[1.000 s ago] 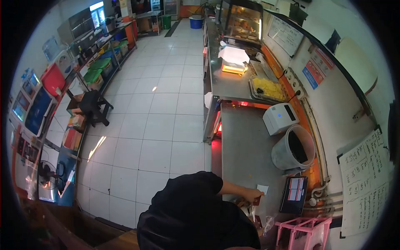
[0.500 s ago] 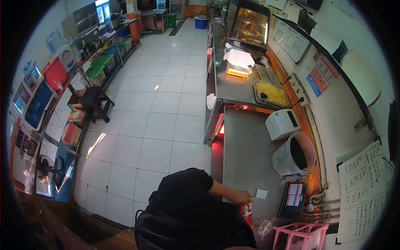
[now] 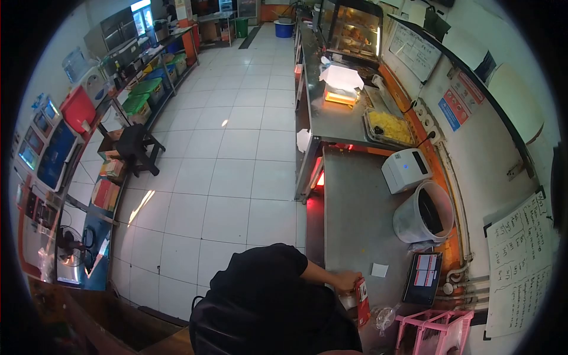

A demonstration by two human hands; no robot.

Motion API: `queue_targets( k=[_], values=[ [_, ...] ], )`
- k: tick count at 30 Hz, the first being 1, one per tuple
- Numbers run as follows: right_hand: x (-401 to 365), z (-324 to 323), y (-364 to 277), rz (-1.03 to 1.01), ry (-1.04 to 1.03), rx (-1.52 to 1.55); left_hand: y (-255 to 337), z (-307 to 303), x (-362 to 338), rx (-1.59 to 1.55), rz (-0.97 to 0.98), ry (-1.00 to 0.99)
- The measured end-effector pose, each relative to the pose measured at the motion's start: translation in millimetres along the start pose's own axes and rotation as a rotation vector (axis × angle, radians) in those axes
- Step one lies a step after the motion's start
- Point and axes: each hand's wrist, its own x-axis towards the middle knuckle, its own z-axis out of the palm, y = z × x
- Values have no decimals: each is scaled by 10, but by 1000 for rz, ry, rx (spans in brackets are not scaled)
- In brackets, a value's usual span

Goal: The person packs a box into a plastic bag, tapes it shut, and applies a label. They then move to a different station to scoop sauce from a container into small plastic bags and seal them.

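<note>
My left hand reaches from a black sleeve over the metal counter. Its fingers are closed on the top of a red-and-white printed packet, which stands on edge near the counter's front. A pale rounded shape shows just below the hand, partly covered by the sleeve. A small white paper square lies right of the fingers, and crumpled clear plastic sits beside the packet. Only a sliver of skin shows at the bottom edge; my right hand is out of view.
A tablet and a pink plastic basket are at the right. Farther along stand a white bucket, a white printer and a tray of yellow food. A black stool is across the tiled floor.
My left hand has shifted slightly right, and the red-and-white packet now shows more upright and farther out from the sleeve. The whole view has shifted a little.
</note>
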Motion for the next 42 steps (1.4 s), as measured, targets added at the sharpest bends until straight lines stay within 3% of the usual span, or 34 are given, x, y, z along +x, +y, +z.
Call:
queue_targets(
  k=[4,7,9,12,15,16,18,19,21,22,24,27,29,32,35,38,41,42],
  values=[
    [-20,-22,-57,-42,-1,-38,-49,-6,91,-18,-23,27],
    [6,19,-143,-91,-12,-80,-78,-26,102,-6,98,78],
    [-5,22,-203,-130,-23,-112,-138,-35,152,133,110,-123],
    [-20,37,-287,-193,-37,-167,-98,-216,99,165,144,-201],
    [-23,51,-375,-271,-51,-228,-757,128,603,94,314,-103],
    [-23,57,-407,-297,-56,-250,-579,-18,512,95,315,-101],
    [-25,66,-465,-348,-68,-284,-196,-322,344,-44,28,-430],
    [-27,75,-488,-373,-72,-302,-249,-251,389,-44,30,-429],
    [-22,86,-528,-418,-80,-334,-382,26,485,-23,-49,-167],
    [-17,86,-556,-442,-83,-343,-374,85,433,-24,-48,-165],
    [-18,82,-590,-480,-93,-368,-374,213,284,-59,-11,37],
    [-11,90,-624,-523,-99,-396,-578,445,312,20,-164,85],
    [-8,93,-655,-548,-105,-410,-610,404,238,22,-67,-19],
    [9,100,-696,-589,-118,-428,-514,311,134,108,-112,82],
    [-10,91,-729,-628,-129,-449,-517,266,136,-17,-144,132],
    [-14,102,-761,-661,-135,-465,-690,232,260,-106,-82,169],
    [-15,96,-771,-695,-143,-482,-691,147,474,-93,-5,11],
    [-28,98,-774,-702,-145,-485,-563,54,454,86,206,29]
  ],
)
